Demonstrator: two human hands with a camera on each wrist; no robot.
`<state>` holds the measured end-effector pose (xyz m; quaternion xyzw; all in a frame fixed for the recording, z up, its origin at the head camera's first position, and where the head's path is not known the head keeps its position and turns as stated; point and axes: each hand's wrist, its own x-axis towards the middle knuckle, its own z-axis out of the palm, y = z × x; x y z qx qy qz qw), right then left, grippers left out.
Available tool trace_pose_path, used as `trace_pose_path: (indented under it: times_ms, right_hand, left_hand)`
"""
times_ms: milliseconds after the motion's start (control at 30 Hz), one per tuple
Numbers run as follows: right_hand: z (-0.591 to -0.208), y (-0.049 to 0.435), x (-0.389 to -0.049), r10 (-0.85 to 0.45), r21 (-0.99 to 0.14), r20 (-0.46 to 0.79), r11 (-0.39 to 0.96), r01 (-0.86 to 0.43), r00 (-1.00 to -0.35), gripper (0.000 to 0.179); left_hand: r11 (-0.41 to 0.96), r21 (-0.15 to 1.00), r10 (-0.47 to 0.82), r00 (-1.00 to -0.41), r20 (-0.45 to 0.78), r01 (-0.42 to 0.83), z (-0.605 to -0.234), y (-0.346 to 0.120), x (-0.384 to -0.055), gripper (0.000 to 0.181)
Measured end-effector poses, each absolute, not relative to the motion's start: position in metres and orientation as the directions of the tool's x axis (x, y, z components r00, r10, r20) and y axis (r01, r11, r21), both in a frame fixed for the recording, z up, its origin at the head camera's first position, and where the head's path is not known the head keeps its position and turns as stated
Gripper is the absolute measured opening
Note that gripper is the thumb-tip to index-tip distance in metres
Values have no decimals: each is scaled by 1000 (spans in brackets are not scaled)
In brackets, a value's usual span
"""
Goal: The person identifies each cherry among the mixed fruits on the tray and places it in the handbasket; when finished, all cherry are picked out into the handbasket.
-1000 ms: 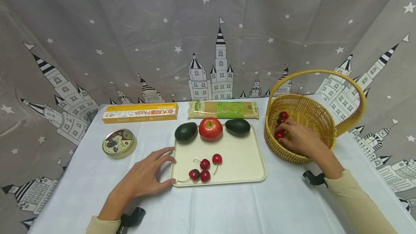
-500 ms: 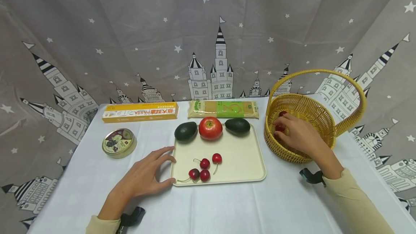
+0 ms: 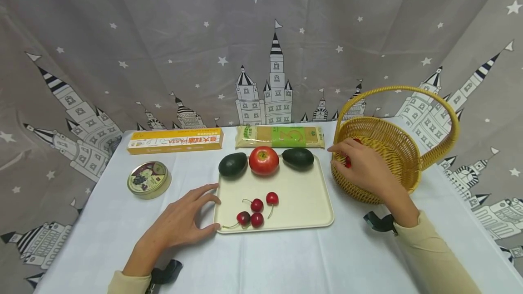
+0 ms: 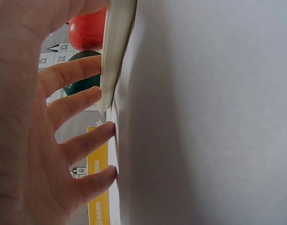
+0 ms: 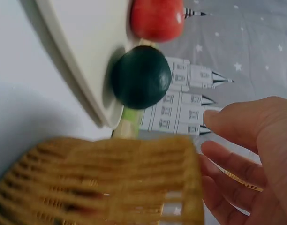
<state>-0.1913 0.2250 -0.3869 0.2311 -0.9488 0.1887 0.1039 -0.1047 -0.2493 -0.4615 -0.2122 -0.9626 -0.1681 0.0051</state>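
Note:
The thumb and fingertips of my left hand (image 3: 180, 221) rest along the left edge of a cream tray (image 3: 302, 208). Several red cherries (image 3: 257, 220), some with stems, lie toward the front of this tray. A red apple (image 3: 264, 161) sits at its back between two dark green avocados (image 3: 233, 165). To the right, my right hand (image 3: 363, 167) hovers over the left rim of a yellow wicker basket (image 3: 402, 162). Red cherries (image 3: 348, 161) inside the basket are partly hidden by that hand. In the right wrist view its thumb and fingers are spread apart, with nothing between them.
Behind the tray lies a pasta packet (image 3: 280, 137) with a green band. A yellow and white pasta box (image 3: 175, 141) and a round tin (image 3: 149, 179) stand to the left. The basket's tall handle (image 3: 408, 89) arches above it.
My right hand has come up from the cherries inside the basket and moved left to its rim, fingers more extended. My left hand stays at the tray's edge.

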Motion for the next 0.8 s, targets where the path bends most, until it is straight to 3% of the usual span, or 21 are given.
trace_pose_path:
  times_ms: [367, 800]
  right_hand:
    - [-390, 192, -191, -483, -358, 244, 761, -541, -841, 36]
    - [-400, 156, -188, -585, -337, 224, 705, -625, -780, 35]
  left_hand:
    - [852, 319, 409, -908, 91, 415, -462, -250, -103, 48]
    - [854, 322, 405, -911, 83, 409, -463, -250, -104, 48]
